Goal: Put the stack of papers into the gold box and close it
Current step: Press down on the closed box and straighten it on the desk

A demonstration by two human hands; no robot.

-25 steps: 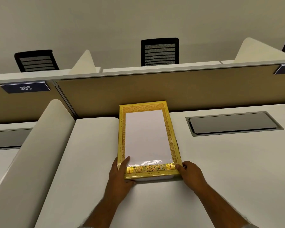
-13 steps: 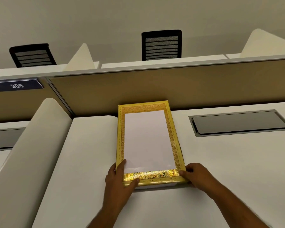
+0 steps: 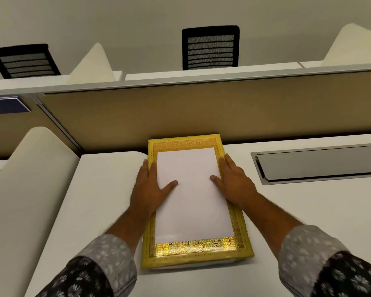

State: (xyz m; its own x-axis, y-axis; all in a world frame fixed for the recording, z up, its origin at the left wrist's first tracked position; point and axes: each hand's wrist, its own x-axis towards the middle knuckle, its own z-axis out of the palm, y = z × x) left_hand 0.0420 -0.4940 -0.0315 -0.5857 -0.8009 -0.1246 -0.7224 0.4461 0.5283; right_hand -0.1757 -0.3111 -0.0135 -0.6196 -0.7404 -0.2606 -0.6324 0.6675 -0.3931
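The gold box lies lengthwise on the white desk, its far end against the partition. Its patterned gold top frames a white rectangle; I cannot tell whether that is paper or part of the lid. A thin white edge shows under the gold rim at the near end. My left hand lies flat on the box's left side and my right hand flat on its right side. The fingers run along the gold border and both thumbs rest on the white area. No separate stack of papers is in view.
A tan partition closes the desk's far side. A grey cable hatch is set into the desk at the right. A curved white divider stands at the left. Two black chairs and a blue number sign lie beyond.
Both hands have moved from the box's near corners up to its middle and now lie flat on top. The box has stayed in place.
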